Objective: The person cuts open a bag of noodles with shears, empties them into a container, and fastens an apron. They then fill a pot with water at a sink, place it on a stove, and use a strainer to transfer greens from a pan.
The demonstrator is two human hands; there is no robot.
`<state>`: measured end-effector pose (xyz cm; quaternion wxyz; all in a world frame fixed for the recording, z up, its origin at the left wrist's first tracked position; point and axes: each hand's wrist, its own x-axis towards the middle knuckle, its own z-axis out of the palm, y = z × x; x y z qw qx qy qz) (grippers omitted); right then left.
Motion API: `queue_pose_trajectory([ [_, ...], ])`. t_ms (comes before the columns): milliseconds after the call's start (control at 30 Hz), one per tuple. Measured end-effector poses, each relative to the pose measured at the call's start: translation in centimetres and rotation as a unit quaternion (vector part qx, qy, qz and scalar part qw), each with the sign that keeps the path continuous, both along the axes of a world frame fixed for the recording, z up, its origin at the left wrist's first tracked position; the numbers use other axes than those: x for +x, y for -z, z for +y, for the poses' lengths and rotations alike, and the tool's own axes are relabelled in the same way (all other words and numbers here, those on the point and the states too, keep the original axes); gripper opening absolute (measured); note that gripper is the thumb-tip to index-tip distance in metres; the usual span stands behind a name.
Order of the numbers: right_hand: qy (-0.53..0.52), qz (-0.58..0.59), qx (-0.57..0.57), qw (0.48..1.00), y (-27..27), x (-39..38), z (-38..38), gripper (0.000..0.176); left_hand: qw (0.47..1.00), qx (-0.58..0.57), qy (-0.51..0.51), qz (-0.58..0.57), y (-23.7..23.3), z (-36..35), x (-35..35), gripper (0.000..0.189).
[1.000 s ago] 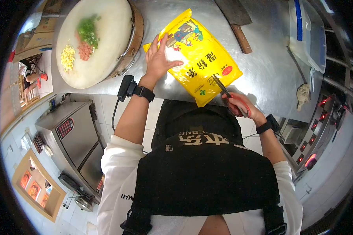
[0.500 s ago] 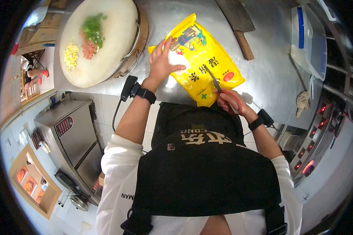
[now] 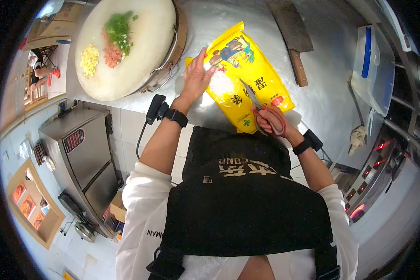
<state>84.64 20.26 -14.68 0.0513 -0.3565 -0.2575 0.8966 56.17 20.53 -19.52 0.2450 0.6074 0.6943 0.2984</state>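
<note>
A yellow plastic bag with printed pictures and characters lies on the steel table in front of me. My left hand rests along its left edge, fingers stretched out and thumb over the printed front. In my right hand is a pair of red-handled scissors, held at the bag's near right part. Their blades point up and left across the bag's front, a little apart at the tip. Part of the bag's left edge is hidden under my left hand.
On the left, a round chopping board carries chopped green onion, pink minced pieces and yellow chopped bits. A cleaver lies beyond the bag; a clear plastic container stands at the right. A person's legs show far left.
My left thumb has drawn in from its wide spread over the bag. The scissors have shifted up and left over the bag, and their handles show wider apart. The whole view has shifted slightly.
</note>
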Motion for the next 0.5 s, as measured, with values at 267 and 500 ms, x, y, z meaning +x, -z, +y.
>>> queue_pose_trajectory([
  [267, 0.0, 0.034, -0.008, 0.999, 1.5, -3.4, 1.7, 0.043, 0.996, -0.026, -0.04, -0.071, 0.2, 0.0, -0.4, 0.045],
  [500, -0.002, 0.075, -0.015, 0.997, 1.1, -4.3, 2.7, 0.041, 0.992, -0.061, -0.063, -0.095, 0.0, 0.0, -0.2, 0.044],
])
